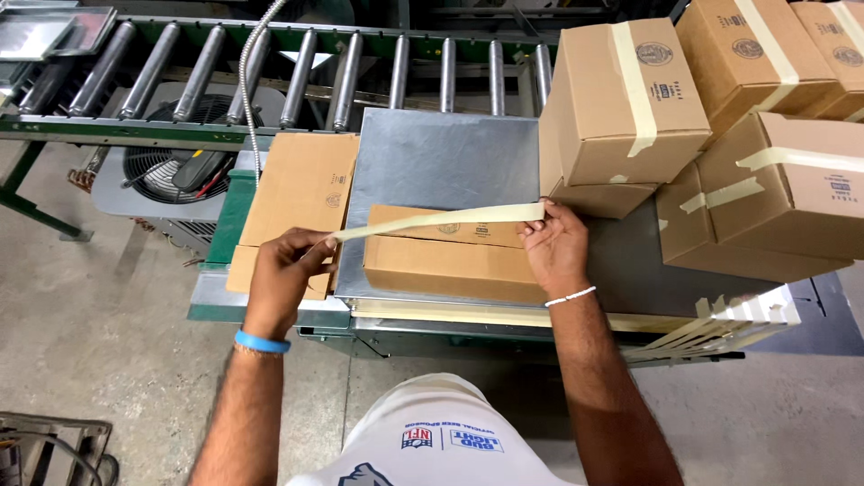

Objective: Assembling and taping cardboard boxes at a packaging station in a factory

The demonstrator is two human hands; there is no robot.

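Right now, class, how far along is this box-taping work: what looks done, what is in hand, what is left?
Done: the taped boxes stacked at right carry tape strips. In hand: the left hand and right hand stretch a tape strip above the small box. Left: that strip is not yet stuck down; flat cardboard lies unfolded.

Tape strip (441,220) above box (450,256), stacked cartons (720,135) right, perhaps touching.

Beige tape strip (441,220) stretched taut, above small cardboard box (450,256)
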